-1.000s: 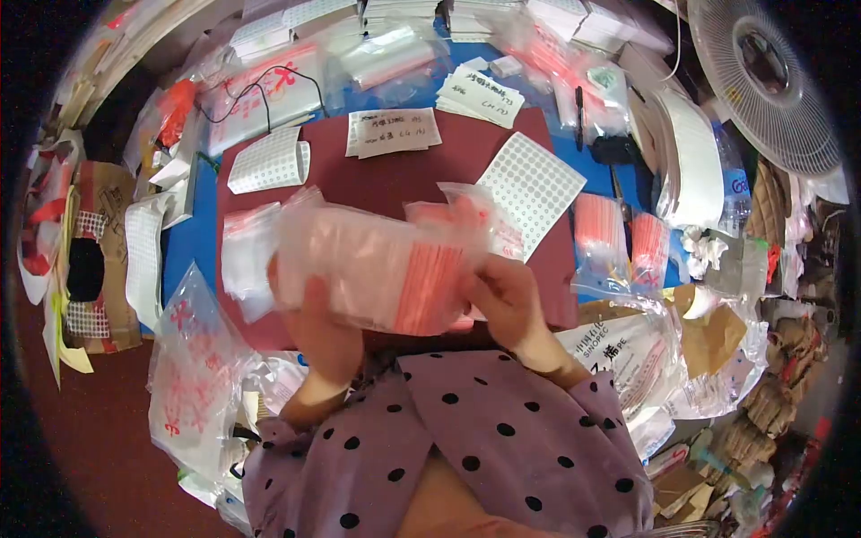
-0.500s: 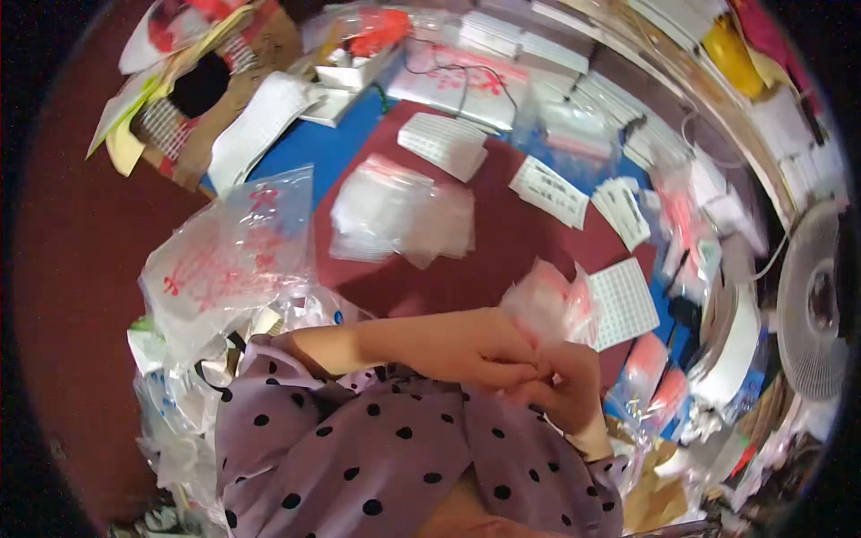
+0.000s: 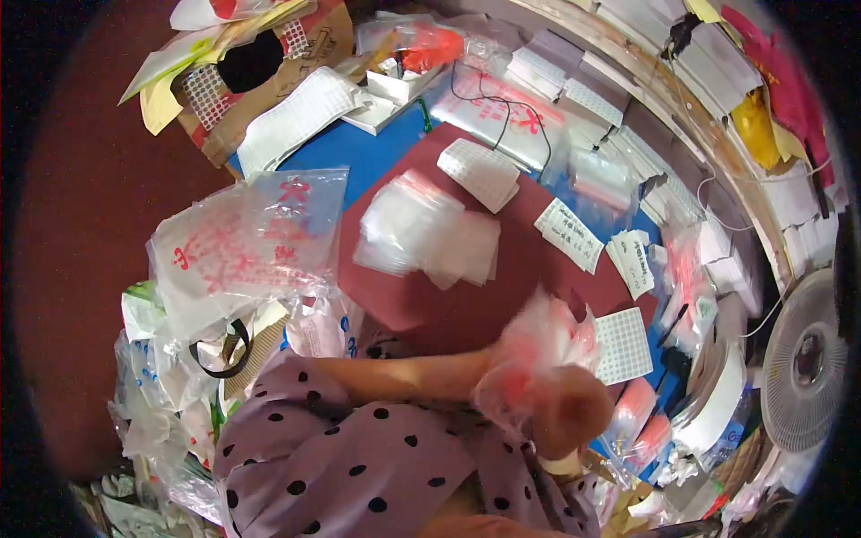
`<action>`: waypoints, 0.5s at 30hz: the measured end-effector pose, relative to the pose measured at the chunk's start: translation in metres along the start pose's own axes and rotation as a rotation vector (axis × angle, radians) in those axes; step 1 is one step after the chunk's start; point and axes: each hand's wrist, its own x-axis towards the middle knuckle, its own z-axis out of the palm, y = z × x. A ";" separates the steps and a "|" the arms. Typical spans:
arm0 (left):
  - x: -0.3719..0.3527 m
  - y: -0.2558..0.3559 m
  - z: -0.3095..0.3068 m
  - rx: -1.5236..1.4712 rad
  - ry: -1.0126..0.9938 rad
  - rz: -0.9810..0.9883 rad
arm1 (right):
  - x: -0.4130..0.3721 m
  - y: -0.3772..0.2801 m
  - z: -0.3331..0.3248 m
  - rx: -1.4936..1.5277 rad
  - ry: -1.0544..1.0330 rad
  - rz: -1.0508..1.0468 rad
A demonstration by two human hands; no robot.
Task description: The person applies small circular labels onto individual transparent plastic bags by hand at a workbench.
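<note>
A crumpled clear plastic bag with pink-red print [image 3: 538, 350] is bunched between my hands, above the near edge of the dark red mat [image 3: 538, 278]. My right hand [image 3: 574, 412] is curled round the lower right of this bag, blurred by motion. My left hand [image 3: 491, 366] comes in from the left at the bag's near side, its fingers hidden by the plastic. Just right of the bag lies a sheet of small round white stickers [image 3: 623, 345]. Small clear zip bags [image 3: 421, 229] are spread in a pile on the mat.
Printed labels [image 3: 569, 235] and a white sticker stack [image 3: 480, 172] lie on the mat's far side. A large printed plastic bag [image 3: 251, 242] is at left, a cardboard box [image 3: 314, 45] at the upper left. At the right edge stands a fan [image 3: 807, 359].
The crumpled bag has moved lower and now covers my left hand's fingers, which showed before close against my right hand. The camera view has shifted, so the mat sits lower and further right.
</note>
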 end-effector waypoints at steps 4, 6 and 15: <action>-0.010 0.033 -0.016 -1.533 0.425 -0.050 | -0.029 0.044 -0.020 0.391 -0.195 -0.226; -0.005 0.062 -0.027 -1.102 0.543 0.070 | -0.039 0.045 0.001 -0.055 -0.111 -0.217; -0.007 0.088 -0.042 -0.766 0.665 0.118 | -0.042 0.043 0.021 -0.607 0.147 -0.062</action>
